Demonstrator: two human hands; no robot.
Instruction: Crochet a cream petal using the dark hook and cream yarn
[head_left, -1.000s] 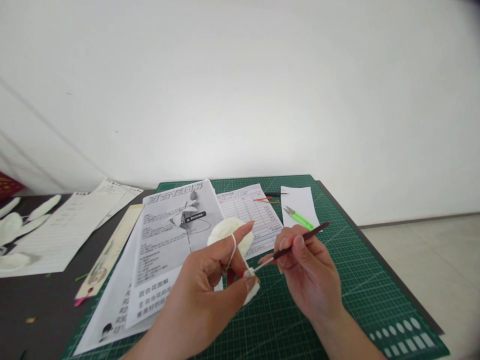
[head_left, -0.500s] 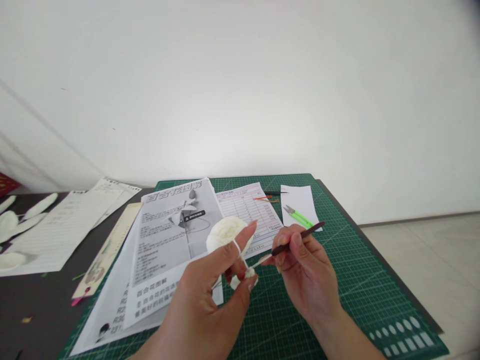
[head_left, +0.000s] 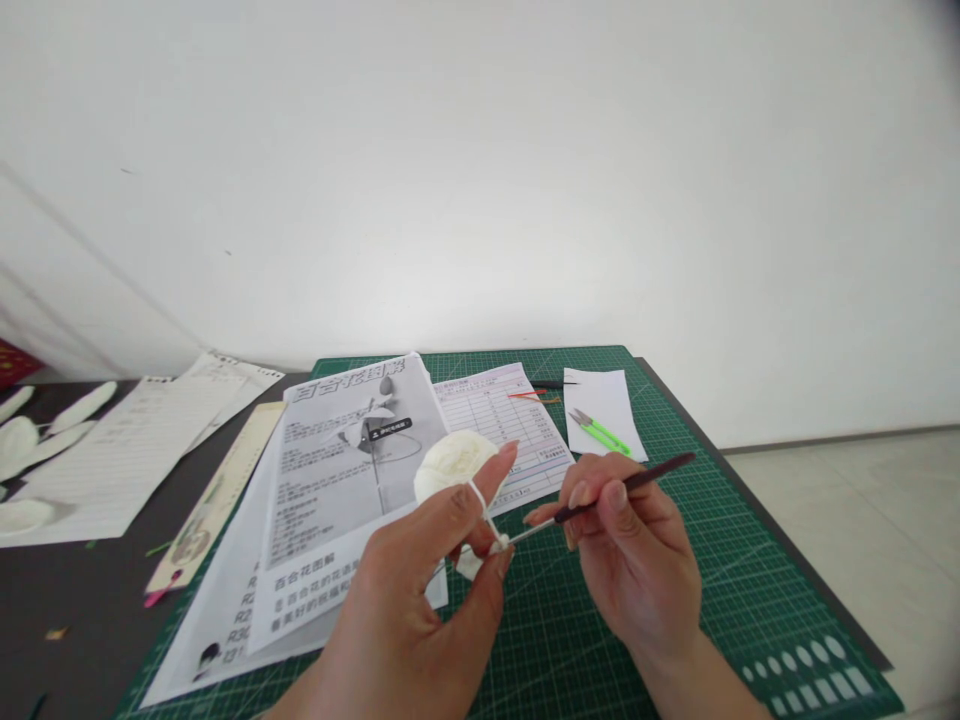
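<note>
My left hand pinches a small piece of white crochet work between thumb and fingers, and most of the piece is hidden behind them. White yarn loops over the index finger and runs down to the stitches. A crochet hook with a dark handle and thin metal shaft is gripped in my right hand. Its tip meets the crochet work at the left thumb. Just behind the left hand sits a cream ball of yarn.
A green cutting mat carries printed pattern sheets, a table form and green thread snips on white paper. Left of it lie a bookmark-like strip, written sheets and white petal-shaped pieces. A wall stands behind.
My right hand has moved to the right with the crochet hook, showing more of its metal shaft. The left hand has stayed nearly in place, still pinching the crochet work.
</note>
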